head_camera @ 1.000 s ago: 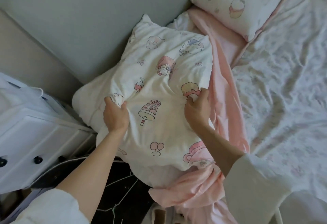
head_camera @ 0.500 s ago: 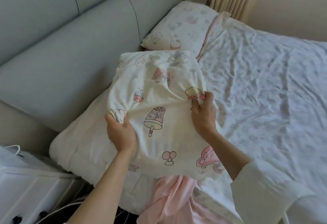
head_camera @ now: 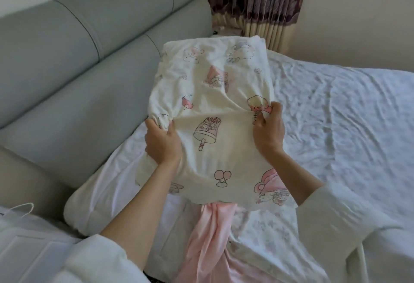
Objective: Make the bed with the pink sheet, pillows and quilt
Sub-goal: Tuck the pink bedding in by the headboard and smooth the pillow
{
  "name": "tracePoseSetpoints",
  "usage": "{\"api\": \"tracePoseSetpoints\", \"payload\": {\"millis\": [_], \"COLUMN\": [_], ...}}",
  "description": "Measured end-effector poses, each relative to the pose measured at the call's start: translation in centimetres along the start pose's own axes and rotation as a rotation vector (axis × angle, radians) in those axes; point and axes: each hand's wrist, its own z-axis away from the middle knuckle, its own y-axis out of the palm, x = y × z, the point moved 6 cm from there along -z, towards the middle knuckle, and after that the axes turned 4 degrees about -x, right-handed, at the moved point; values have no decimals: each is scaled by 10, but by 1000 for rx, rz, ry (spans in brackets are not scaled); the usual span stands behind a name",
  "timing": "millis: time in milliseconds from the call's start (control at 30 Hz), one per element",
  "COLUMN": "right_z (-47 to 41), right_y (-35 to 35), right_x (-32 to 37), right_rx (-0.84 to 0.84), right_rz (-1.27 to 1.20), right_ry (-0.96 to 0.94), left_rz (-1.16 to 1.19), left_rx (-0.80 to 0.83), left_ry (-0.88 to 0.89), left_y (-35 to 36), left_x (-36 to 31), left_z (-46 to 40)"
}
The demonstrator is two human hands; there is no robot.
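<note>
Both my hands carry a pillow [head_camera: 215,112] above the bed, near the grey headboard [head_camera: 94,76]. My left hand [head_camera: 162,142] bunches a fold of the cover at the pillow's left edge, fingers curled round the cloth; my right hand [head_camera: 267,129] pinches the cover at the right edge. The pillow hangs between them, its far end reaching beyond my knuckles toward the curtain [head_camera: 257,3], its near end drooping over my wrists.

The risk, as I judge it, lies in the grip: I hold only loose cover, not the filling, so the weight could slide inside the case and tip the pillow off its course. The pink sheet [head_camera: 210,233] trails in a rumpled strip just below the near edge, over the white mattress cover [head_camera: 336,115]. Setting the pillow down could pin that sheet before it is spread.
</note>
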Motion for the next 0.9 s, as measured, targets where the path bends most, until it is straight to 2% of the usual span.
{"api": "tracePoseSetpoints", "payload": {"millis": [67, 167, 300, 367, 433, 600, 767, 900], "right_z": [-9, -19, 2, 27, 53, 98, 120, 133], "right_y": [-22, -58, -77, -62, -35, 37, 85, 104], "right_x": [-19, -67, -152, -180, -193, -206, -220, -234], "right_rx": [-68, -138, 29, 173, 335, 607, 705, 669], "right_rz": [87, 325, 608, 621, 605, 554, 666, 731], "right_ry": [16, 103, 345, 380, 389, 308, 147, 43], "left_rz": [16, -34, -133, -194, -273, -414, -441, -389], "left_rx": [74, 301, 855, 1013, 1048, 1057, 1008, 963], "left_ry": [-9, -127, -287, -266, -236, -316, -446, -550], "left_y": [21, 74, 132, 142, 144, 139, 146, 159], "left_x": [-12, 0, 55, 83, 105, 155, 216, 254], "left_z": [19, 52, 106, 127, 137, 141, 146, 161]}}
